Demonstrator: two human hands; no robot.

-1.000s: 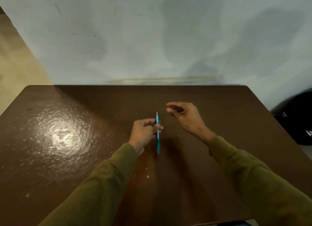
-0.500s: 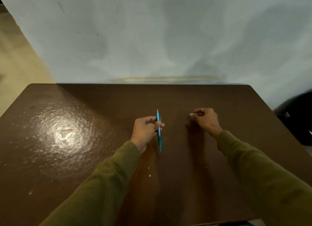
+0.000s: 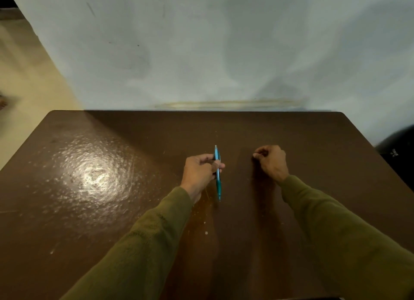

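Note:
A teal pen [image 3: 218, 183] is held upright over the middle of the brown table [image 3: 94, 210], its tip pointing down toward me. My left hand [image 3: 200, 172] grips the pen's upper half between thumb and fingers. My right hand [image 3: 272, 162] rests on the table to the right of the pen and apart from it. Its fingers are curled in and the thumb lies against the index finger. Nothing shows between them.
A pale wall [image 3: 212, 53] rises directly behind the table's far edge. A black rounded object [image 3: 398, 149] sits beyond the right edge. Beige floor [image 3: 24, 86] lies to the left. Bright glare marks the table's left half.
My right hand has moved from beside the pen's top out to the right and down onto the table, its fingers curling in. My left hand still holds the pen in the same place.

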